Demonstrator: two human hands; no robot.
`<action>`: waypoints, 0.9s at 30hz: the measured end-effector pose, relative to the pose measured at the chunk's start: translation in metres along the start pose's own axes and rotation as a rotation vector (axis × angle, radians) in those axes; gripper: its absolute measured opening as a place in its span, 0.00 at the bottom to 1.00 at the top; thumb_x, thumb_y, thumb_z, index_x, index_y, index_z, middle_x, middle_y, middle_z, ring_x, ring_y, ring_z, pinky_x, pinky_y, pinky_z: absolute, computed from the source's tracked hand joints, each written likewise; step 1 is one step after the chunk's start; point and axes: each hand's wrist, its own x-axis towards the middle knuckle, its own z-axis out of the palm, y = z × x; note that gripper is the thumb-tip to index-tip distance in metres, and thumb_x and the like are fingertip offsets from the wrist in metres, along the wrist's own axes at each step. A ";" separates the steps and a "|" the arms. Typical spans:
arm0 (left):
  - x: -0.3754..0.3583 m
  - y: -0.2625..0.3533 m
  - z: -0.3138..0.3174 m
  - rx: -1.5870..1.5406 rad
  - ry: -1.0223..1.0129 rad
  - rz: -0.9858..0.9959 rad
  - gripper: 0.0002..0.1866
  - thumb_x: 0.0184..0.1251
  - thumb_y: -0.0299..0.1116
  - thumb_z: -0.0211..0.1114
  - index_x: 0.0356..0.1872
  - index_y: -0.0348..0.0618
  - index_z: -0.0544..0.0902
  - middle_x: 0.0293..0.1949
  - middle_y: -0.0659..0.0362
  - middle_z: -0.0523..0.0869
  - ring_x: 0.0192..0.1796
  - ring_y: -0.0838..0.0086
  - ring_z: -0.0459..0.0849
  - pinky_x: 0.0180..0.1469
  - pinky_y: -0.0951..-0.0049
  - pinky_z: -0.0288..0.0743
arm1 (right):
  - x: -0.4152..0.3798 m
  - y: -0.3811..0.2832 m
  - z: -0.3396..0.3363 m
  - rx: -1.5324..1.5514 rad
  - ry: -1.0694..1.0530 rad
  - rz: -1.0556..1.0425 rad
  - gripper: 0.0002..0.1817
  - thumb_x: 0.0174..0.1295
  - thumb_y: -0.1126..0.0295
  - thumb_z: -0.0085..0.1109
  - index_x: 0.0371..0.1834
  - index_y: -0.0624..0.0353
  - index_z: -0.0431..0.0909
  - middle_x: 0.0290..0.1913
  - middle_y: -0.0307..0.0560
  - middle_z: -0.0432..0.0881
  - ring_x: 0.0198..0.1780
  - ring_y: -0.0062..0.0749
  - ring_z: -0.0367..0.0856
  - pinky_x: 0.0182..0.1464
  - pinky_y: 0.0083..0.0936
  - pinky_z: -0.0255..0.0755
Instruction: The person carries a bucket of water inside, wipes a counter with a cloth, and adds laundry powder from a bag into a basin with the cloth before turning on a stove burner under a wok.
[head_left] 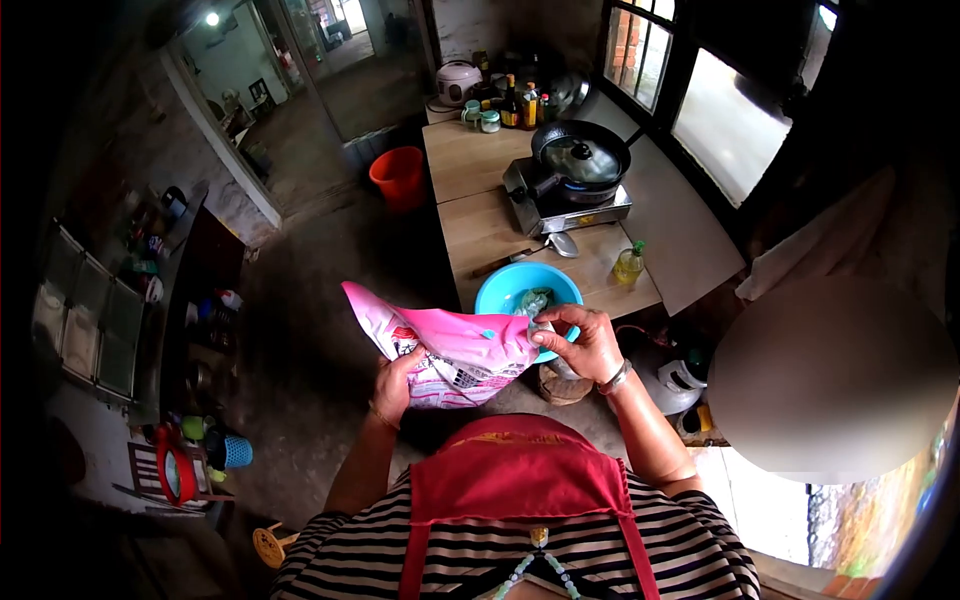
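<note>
A pink and white printed plastic bag (pixel 455 345) is held out in front of my red apron. My left hand (pixel 395 385) grips its lower left side, thumb on the front. My right hand (pixel 585 345) pinches the bag's right edge between thumb and fingers, and something whitish and clear shows by the fingertips. Just behind the right hand stands a light blue basin (pixel 500 285) with a crumpled clear plastic bag (pixel 537 297) in it. The pink bag and the right hand cover the basin's near side. What the pink bag contains is hidden.
On the wooden table (pixel 465 165) are a lidded wok (pixel 580 160) on a portable stove (pixel 575 215), a ladle (pixel 562 244), an oil bottle (pixel 628 264) and several sauce bottles. A red bucket (pixel 398 178) stands left of it. A gas cylinder (pixel 672 385) is at the right.
</note>
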 end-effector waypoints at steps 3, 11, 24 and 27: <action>0.001 -0.004 0.003 0.011 0.003 0.045 0.11 0.54 0.25 0.60 0.40 0.37 0.79 0.36 0.60 0.82 0.37 0.76 0.80 0.42 0.75 0.72 | 0.001 0.002 0.004 0.039 0.018 0.097 0.12 0.52 0.64 0.65 0.29 0.62 0.78 0.21 0.41 0.78 0.22 0.22 0.75 0.26 0.19 0.68; -0.013 0.012 0.021 -0.047 0.020 0.053 0.11 0.55 0.23 0.57 0.40 0.36 0.78 0.36 0.59 0.81 0.37 0.74 0.80 0.41 0.74 0.73 | -0.005 0.016 -0.002 0.311 -0.107 0.064 0.15 0.62 0.60 0.53 0.35 0.64 0.74 0.28 0.41 0.77 0.28 0.21 0.75 0.32 0.20 0.70; -0.018 0.002 -0.008 0.057 -0.018 0.054 0.14 0.54 0.24 0.55 0.44 0.36 0.75 0.39 0.58 0.80 0.41 0.72 0.79 0.45 0.74 0.71 | -0.013 0.016 0.000 0.185 -0.261 0.250 0.22 0.59 0.51 0.55 0.34 0.63 0.76 0.21 0.40 0.77 0.24 0.22 0.76 0.29 0.19 0.69; -0.018 0.004 -0.010 -0.008 -0.016 0.049 0.11 0.54 0.23 0.58 0.41 0.37 0.78 0.36 0.60 0.82 0.38 0.75 0.80 0.42 0.75 0.72 | -0.016 0.013 0.007 0.258 -0.118 0.121 0.20 0.58 0.55 0.57 0.40 0.62 0.73 0.24 0.40 0.78 0.26 0.20 0.76 0.30 0.18 0.69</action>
